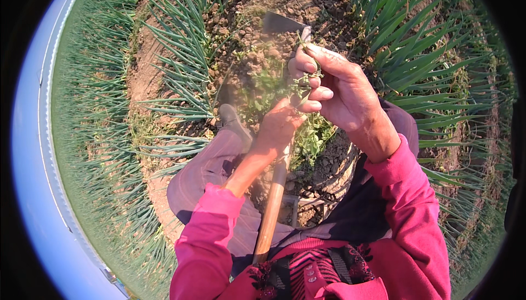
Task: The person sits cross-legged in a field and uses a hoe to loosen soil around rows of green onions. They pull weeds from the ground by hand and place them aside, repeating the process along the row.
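Observation:
My right hand (345, 90) pinches a wilted green weed sprig (303, 86) between thumb and fingers, its stem running down across the fingertips. Just below and to the left, my left hand (279, 124) is curled over the wooden handle of a hoe (273, 205); its fingertips lie close to the sprig's lower end. The handle slants up from my lap and passes behind both hands. Beyond them the flat metal hoe blade (283, 23) shows over the soil, slightly blurred. Leafy weeds (314, 135) are behind and below my hands.
Rows of green onion plants stand on the left (181, 49) and right (411, 66). Cloddy dry soil (250, 33) lies between them. My shoe (232, 121) is near the left row. Part of a low frame (296, 205) shows beneath me, between my legs.

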The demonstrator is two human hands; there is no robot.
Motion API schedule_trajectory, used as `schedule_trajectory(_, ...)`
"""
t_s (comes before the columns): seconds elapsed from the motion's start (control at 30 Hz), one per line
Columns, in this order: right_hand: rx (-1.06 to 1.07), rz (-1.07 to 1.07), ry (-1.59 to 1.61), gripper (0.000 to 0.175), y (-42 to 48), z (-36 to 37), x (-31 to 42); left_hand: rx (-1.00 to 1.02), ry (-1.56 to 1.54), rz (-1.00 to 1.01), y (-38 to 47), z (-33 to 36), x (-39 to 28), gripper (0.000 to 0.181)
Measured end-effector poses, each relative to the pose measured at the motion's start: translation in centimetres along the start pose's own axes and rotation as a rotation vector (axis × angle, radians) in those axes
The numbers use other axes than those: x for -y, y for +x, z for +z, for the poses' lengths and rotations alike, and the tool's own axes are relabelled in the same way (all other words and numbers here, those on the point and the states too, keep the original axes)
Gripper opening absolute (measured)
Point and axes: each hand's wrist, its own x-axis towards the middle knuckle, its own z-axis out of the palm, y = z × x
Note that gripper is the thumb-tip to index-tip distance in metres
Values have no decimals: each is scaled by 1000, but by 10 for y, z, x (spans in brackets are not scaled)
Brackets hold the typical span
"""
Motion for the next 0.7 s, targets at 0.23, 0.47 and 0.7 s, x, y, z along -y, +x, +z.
schedule_trajectory(0.23, 154, -143, 117, 19, -20, -58, 45, 66, 23, -148, 1, -24, -3, 21)
schedule_trajectory(0.47, -221, -133, -653, 27, -45, -53, 2, 111, -234, -272, -1, -31, -23, 19)
schedule_trajectory(0.7, -158, 21, -990, 33, -23, -64, -53, 194, -131, -223, -9, -35, -29, 22)
